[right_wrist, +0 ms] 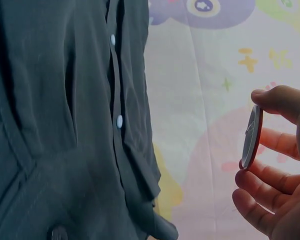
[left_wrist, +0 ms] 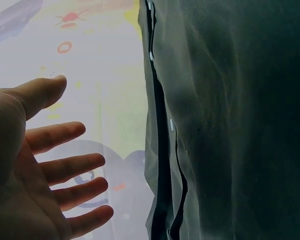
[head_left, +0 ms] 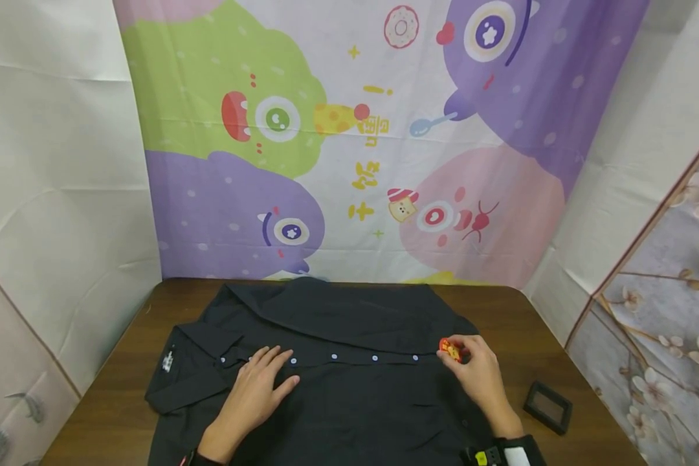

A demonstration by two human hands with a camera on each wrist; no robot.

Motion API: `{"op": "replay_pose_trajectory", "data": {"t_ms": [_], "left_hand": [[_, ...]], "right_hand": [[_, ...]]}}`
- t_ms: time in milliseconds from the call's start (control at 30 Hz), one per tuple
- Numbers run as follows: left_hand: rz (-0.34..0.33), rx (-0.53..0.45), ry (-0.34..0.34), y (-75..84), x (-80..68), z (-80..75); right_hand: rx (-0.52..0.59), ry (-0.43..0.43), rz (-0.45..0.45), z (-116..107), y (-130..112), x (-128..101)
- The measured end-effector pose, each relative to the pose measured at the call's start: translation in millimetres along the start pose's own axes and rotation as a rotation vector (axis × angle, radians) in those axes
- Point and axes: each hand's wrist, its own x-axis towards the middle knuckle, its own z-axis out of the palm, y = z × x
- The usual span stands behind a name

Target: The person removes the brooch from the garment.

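A dark button-up shirt [head_left: 338, 414] lies spread on the table, its row of pale buttons running across it. My right hand [head_left: 477, 372] pinches a small round badge [head_left: 450, 349] with a red and yellow face over the right end of the button row. The right wrist view shows the same badge [right_wrist: 252, 136] nearly edge-on, its metal back towards the shirt [right_wrist: 65, 195], between thumb and fingertips. Over the left part of the shirt, close to the buttons, is my left hand [head_left: 255, 388], fingers extended. In the left wrist view that hand [left_wrist: 45, 160] holds nothing.
A small black rectangular frame [head_left: 547, 408] lies on the brown wooden table [head_left: 113, 362], right of the shirt. Behind the table hangs a cloth [head_left: 349, 71] printed with cartoon monsters. White panels [head_left: 64, 142] stand at the sides.
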Motion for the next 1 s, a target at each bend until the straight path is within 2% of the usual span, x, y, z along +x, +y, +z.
{"op": "replay_pose_trajectory", "data": {"t_ms": [233,467,633,800,1000], "left_hand": [[-0.008,0.015,-0.012,1.2,0.1,-2.7],[-0.007,0.032,-0.015,2.2,-0.2,-3.6],[-0.011,0.039,-0.016,2.0,-1.3,-3.1],[0.006,0.041,-0.003,1.8,-0.5,-4.2],[0.024,0.057,0.019,1.5,3.1,-10.1]], "right_hand": [[-0.001,-0.008,0.035,-8.2,6.1,-1.8],[-0.016,0.017,0.027,-11.1,15.2,-4.6],[-0.023,0.006,0.043,-15.6,20.2,-6.4],[-0.041,-0.029,0.078,-25.1,19.4,-5.1],[-0.053,-0.011,0.084,-31.5,23.4,-4.6]]}}
